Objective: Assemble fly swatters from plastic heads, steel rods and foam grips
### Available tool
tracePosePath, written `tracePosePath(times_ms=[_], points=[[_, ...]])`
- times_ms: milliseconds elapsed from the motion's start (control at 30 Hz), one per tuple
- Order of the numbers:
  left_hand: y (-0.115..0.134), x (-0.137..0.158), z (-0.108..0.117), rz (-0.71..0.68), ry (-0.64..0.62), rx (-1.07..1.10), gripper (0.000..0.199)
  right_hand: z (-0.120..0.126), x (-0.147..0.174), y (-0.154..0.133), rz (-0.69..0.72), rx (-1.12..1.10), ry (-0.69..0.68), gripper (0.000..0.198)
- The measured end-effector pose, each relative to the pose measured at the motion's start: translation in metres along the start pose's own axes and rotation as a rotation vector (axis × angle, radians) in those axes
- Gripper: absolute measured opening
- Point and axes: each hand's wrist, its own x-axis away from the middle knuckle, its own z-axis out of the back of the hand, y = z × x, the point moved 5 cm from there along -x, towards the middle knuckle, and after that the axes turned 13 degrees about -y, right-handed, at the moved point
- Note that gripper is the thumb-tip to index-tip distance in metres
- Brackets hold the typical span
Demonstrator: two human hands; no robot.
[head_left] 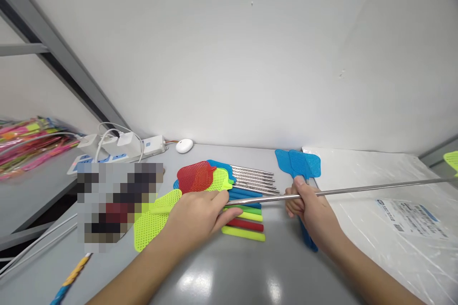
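An extended telescopic fly swatter (381, 186) stretches across the view, its metal rod running to the right edge, where part of a yellow-green head shows. My left hand (200, 212) is closed around its handle end; a yellow-green stub sticks out left of the fist. The thumb and fingers of my right hand (309, 205) grip the rod farther along. Beneath the right hand lie blue fly swatters (304, 163), partly hidden by it. Left of and behind my left hand are a yellow-green swatter head (150, 228) and a red swatter head (195, 176).
Several metal rods (254, 176) and coloured handles (245, 233) lie in a row on the grey table (229, 271). A plastic-wrapped white package (361, 167) is at right. At left are a power strip (123, 150) with cables, a pixelated patch and bagged colourful items (39, 145).
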Motion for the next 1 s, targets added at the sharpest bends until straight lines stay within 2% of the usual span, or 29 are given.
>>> tracePosePath(times_ms=[167, 367, 467, 567, 667, 900, 1000], points=[[-0.025, 0.001, 0.007, 0.031, 0.019, -0.028, 0.049, -0.002, 0.009, -0.001, -0.035, 0.042, 0.055, 0.055], [-0.068, 0.007, 0.019, 0.148, 0.047, -0.125, 0.049, 0.026, 0.014, -0.03, 0.034, -0.033, 0.252, 0.052], [-0.082, 0.008, 0.018, 0.217, 0.056, -0.136, 0.048, 0.036, 0.014, -0.04, 0.06, -0.043, 0.268, 0.051], [-0.088, 0.009, 0.014, 0.258, 0.104, -0.129, 0.043, 0.036, 0.012, -0.043, 0.105, -0.022, 0.198, 0.05], [-0.076, 0.006, 0.009, 0.197, 0.139, -0.117, 0.04, 0.031, 0.01, -0.037, 0.138, -0.019, 0.144, 0.049], [-0.006, -0.001, 0.015, -0.002, 0.275, -0.096, 0.041, 0.008, 0.01, -0.01, 0.062, -0.078, 0.095, 0.051], [-0.004, 0.002, 0.018, -0.04, 0.281, -0.112, 0.041, 0.004, 0.016, -0.008, 0.063, -0.037, 0.122, 0.052]])
